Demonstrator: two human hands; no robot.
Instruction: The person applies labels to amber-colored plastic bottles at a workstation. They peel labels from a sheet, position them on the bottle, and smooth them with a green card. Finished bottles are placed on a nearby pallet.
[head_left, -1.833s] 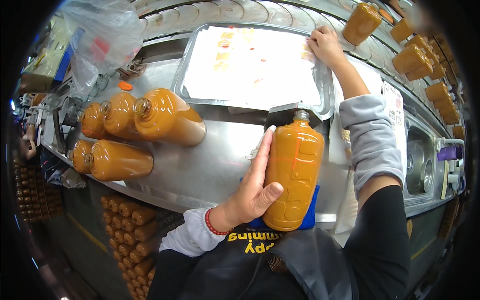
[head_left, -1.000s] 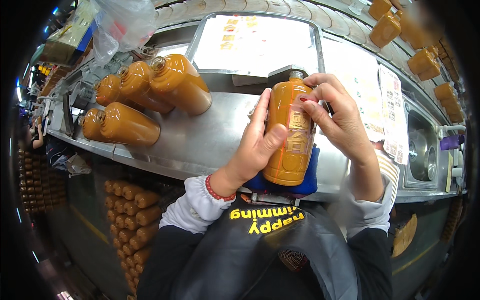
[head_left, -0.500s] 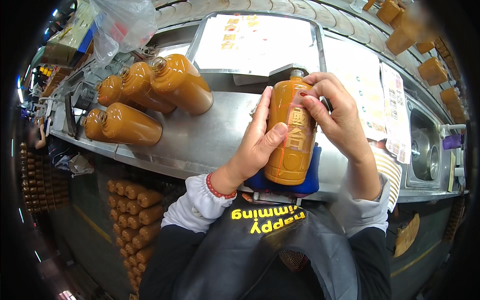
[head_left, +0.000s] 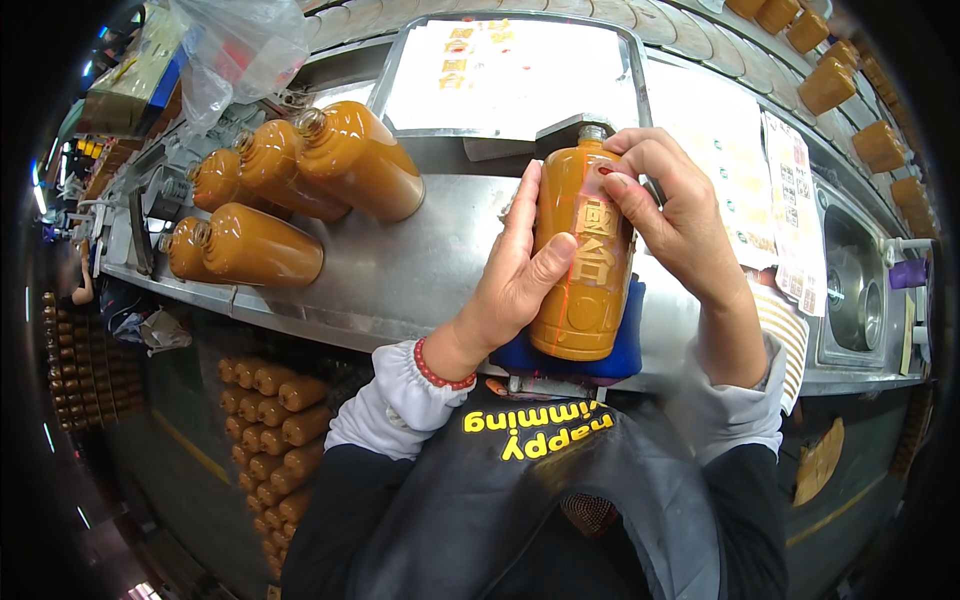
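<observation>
A glossy caramel-brown bottle [head_left: 560, 325] with a bare glass neck leans back over a blue pad [head_left: 630, 345] at the bench's near edge. Raised gold characters [head_left: 592, 262] run down its front, with thin red lines crossing it. My left hand [head_left: 520, 275] grips the bottle's left side, thumb on the front and fingers along the flank. At the shoulder, my right hand [head_left: 670, 195] has its thumb and forefinger bent together beside a small red mark [head_left: 605, 170]. Whatever lies between those fingertips is too small to make out.
Several brown bottles [head_left: 360, 165] lie or lean on the steel bench [head_left: 450, 240] at left. Behind is a tray [head_left: 641, 90] with a white sheet of gold characters. Printed sheets [head_left: 790, 200] and a sink [head_left: 850, 270] are at right. More bottles [head_left: 285, 425] are stacked below left.
The bottle has tilted and turned slightly, its base a little higher in view. My right thumb and forefinger have shifted slightly up near the red mark. The left hand keeps its grip.
</observation>
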